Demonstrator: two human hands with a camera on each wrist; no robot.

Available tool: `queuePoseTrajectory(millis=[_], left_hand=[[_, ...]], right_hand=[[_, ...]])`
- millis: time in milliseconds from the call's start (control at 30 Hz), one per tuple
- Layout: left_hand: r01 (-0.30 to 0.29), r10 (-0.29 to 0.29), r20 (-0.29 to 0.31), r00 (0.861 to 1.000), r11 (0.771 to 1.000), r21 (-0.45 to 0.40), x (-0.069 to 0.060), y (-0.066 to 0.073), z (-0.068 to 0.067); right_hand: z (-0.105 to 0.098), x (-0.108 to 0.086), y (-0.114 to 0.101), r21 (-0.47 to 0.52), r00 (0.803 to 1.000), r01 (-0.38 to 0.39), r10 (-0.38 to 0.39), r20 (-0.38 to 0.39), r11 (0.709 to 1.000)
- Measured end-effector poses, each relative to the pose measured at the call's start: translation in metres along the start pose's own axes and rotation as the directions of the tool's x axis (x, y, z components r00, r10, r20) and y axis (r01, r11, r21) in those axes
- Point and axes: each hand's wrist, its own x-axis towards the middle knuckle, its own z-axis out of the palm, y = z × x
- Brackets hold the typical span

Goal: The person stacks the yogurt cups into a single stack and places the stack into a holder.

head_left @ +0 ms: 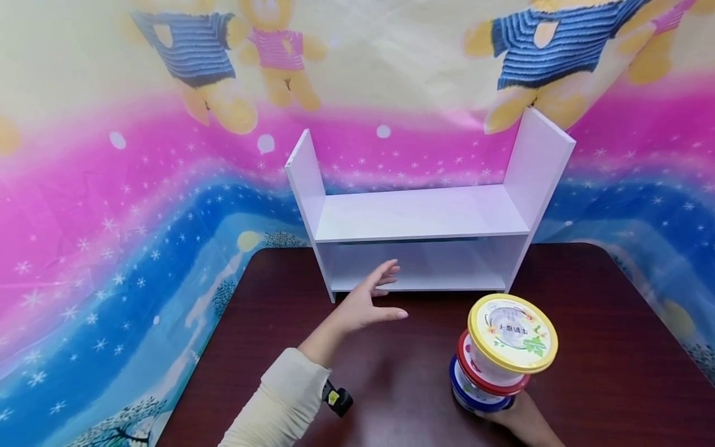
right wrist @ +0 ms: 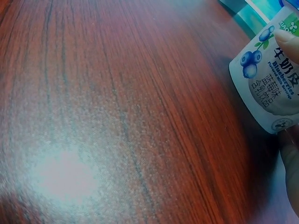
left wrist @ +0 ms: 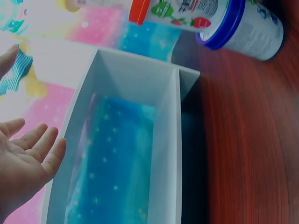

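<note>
On the right, three lidded tubs stand stacked: the yellow-lidded tub (head_left: 512, 332) on top, the red-lidded tub (head_left: 485, 367) in the middle and the blue-lidded tub (head_left: 475, 391) at the bottom. My right hand (head_left: 524, 415) grips the bottom one, mostly hidden behind it; the right wrist view shows its thumb (right wrist: 288, 43) across the blueberry-printed side (right wrist: 268, 79). My left hand (head_left: 365, 304) is held in the air before the white shelf (head_left: 424, 214), fingers extended and thumb apart, holding nothing. In the left wrist view its palm (left wrist: 23, 163) faces upward.
The two-level shelf stands at the back of a dark reddish-brown table (head_left: 402, 372), with tall side panels (head_left: 540, 161). Behind it hangs a backdrop (head_left: 139, 186) printed with bears and snowflakes. A black wrist-worn device (head_left: 337, 398) sits by the left sleeve (head_left: 285, 397).
</note>
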Motion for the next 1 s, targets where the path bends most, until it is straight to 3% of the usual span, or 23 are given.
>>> queuePoseTrajectory(millis=[67, 367, 533, 733, 1000], left_hand=[[0.004, -0.004, -0.015, 1.000, 1.000, -0.015, -0.003, 0.006, -0.006], [0.048, -0.052, -0.095, 0.994, 0.998, -0.041, -0.008, 0.002, -0.027], [0.037, -0.042, -0.150, 0.988, 0.999, -0.035, -0.009, 0.002, -0.039], [0.032, -0.045, -0.226, 0.973, 0.998, -0.057, -0.011, 0.000, -0.054], [-0.032, -0.014, -0.324, 0.946, 0.990, -0.139, -0.009, -0.020, -0.077]], right_hand=[[0.000, 0.000, 0.000, 0.002, 1.000, 0.010, -0.010, -0.002, 1.000], [0.001, -0.001, 0.002, 0.022, 1.000, 0.019, -0.019, -0.002, 1.000], [0.000, 0.000, 0.001, 0.009, 1.000, 0.025, -0.025, 0.000, 1.000], [0.000, 0.000, 0.001, 0.004, 1.000, 0.021, -0.021, 0.001, 1.000], [-0.001, 0.000, 0.001, -0.015, 1.000, 0.009, -0.009, 0.002, 1.000]])
